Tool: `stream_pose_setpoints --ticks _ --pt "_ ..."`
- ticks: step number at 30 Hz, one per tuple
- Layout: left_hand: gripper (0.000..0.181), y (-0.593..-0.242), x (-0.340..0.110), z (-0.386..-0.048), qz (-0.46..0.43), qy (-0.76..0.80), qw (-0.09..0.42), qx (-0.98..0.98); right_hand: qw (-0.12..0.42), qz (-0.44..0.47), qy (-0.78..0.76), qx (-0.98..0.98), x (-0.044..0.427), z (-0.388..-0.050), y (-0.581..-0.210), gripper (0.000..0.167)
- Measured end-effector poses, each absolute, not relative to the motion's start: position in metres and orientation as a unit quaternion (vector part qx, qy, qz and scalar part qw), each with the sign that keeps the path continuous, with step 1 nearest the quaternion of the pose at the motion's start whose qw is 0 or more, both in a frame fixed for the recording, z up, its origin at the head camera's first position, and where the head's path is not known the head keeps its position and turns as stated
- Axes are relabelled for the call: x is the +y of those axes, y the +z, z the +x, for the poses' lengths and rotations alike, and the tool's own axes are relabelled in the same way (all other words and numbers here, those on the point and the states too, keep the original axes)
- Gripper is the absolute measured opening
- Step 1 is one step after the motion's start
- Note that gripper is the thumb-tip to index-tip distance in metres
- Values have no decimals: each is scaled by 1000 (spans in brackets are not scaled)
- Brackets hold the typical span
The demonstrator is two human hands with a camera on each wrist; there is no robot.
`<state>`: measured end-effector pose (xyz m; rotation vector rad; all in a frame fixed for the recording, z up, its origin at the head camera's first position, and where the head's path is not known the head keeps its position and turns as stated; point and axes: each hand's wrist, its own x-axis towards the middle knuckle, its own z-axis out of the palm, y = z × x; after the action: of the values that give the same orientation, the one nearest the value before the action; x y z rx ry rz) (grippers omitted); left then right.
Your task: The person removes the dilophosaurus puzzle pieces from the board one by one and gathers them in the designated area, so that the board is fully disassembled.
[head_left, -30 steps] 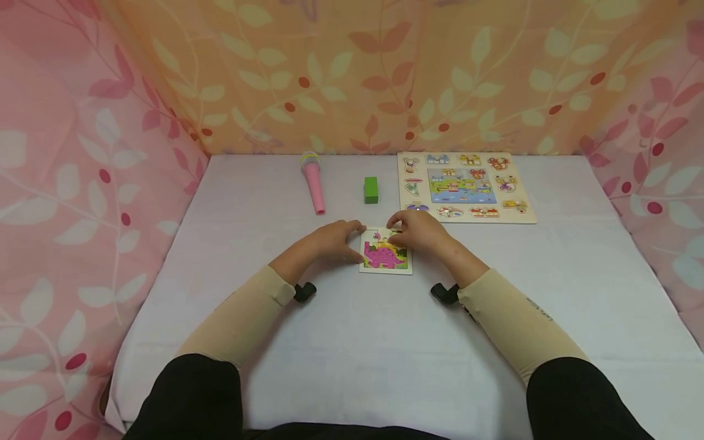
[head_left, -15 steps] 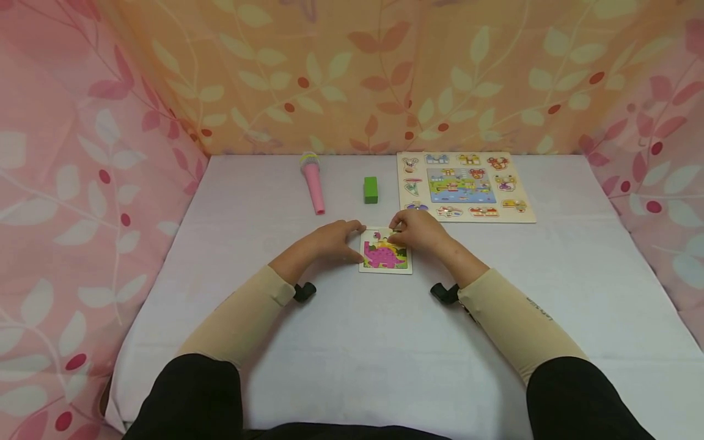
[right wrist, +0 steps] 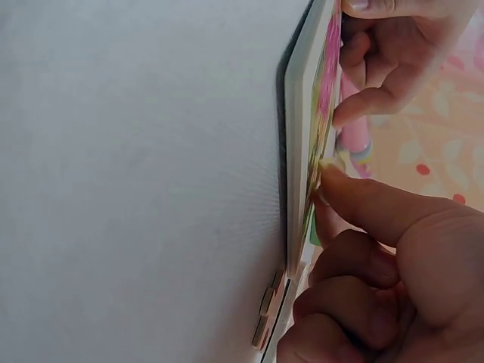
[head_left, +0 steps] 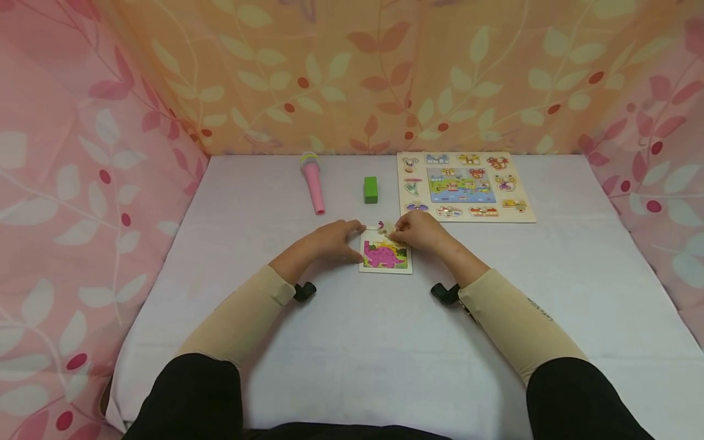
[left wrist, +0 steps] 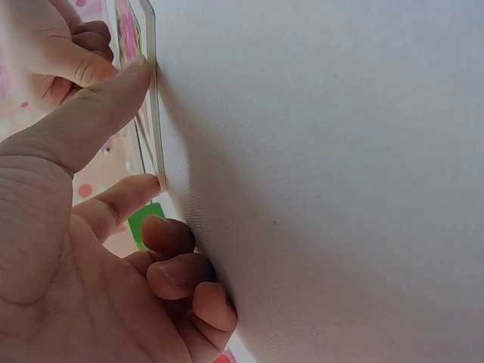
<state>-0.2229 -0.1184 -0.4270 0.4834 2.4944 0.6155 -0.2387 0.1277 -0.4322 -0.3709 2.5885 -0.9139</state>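
A small square jigsaw puzzle board [head_left: 385, 271] with a pink dinosaur picture lies flat on the white table. My left hand [head_left: 333, 240] holds its left side, thumb at the lower edge and index finger at the upper corner; the other fingers curl onto the cloth in the left wrist view. At the board's top, my right hand [head_left: 420, 231] pinches a small pale puzzle piece [head_left: 381, 226] between thumb and index finger. That piece is tilted up from the board. In the right wrist view, the thumb hides most of it.
Behind the board stands a green block [head_left: 371, 190], with a pink toy microphone [head_left: 315, 186] to its left. A larger wooden peg puzzle [head_left: 522, 215] lies at the back right, close to my right hand. Patterned curtains [head_left: 352, 73] surround the table.
The puzzle piece, earlier lying in the board's upper part, now tips up past the top edge in my right fingers. My right hand has shifted slightly right. The left hand has stayed put.
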Motion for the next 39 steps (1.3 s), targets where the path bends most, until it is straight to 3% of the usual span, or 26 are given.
stream_pose_setpoints --ticks 20,35,39 --pt "80 -429 -118 -223 178 228 264 920 155 -127 -317 927 131 -237 -429 25" --pt "79 -427 -118 -222 174 231 262 921 210 -151 -367 893 153 -232 -397 31" --pt "79 -429 -120 -222 175 231 262 921 249 -183 -346 886 159 -231 -394 27"
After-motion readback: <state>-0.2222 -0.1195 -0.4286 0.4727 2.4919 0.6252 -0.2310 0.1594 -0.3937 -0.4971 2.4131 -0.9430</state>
